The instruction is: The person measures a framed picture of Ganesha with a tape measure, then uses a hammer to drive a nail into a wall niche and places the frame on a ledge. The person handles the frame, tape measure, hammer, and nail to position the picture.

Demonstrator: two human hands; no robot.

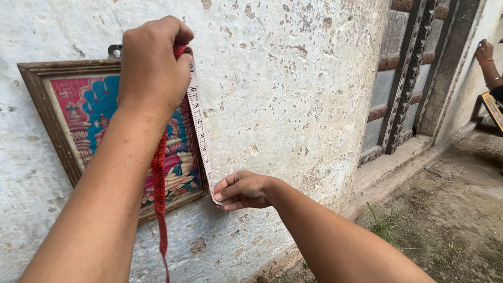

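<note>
Left hand (152, 65) closed on measuring tape (199, 128) at framed picture's (78, 118) top edge, right hand (243, 189) pinching tape's end at frame's five o'clock corner, tape stretched down whitewashed wall (283, 94), another person's hand (484, 51) at two o'clock.

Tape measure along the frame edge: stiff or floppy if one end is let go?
Likely floppy: the tape runs straight only where the left hand and right hand pull it taut, and its red tail hangs limp. Probably light and thin, so it would drop and swing. The picture frame looks rigid.
</note>
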